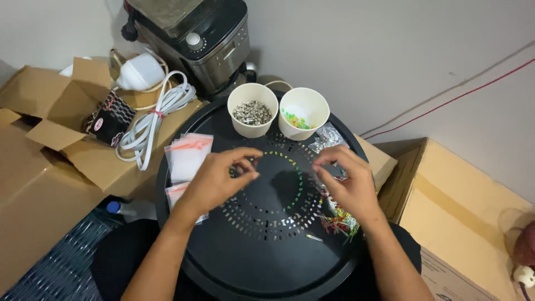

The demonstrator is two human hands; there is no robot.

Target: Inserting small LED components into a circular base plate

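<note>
Black round tray point(251, 262) w/ two paper cups point(252, 110) at 12 o'clock. Left hand point(214, 181) fingertips pinched together, item too small to tell. Right hand point(348, 187) curled over coloured LEDs point(340, 222) at 3 o'clock; grip unclear.

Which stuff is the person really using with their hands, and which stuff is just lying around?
In use: left hand, right hand, black tray, colourful little parts, two paper cups, small plastic bags.

Lying about: cardboard box, white cable, coffee machine, blue-capped bottle.
</note>
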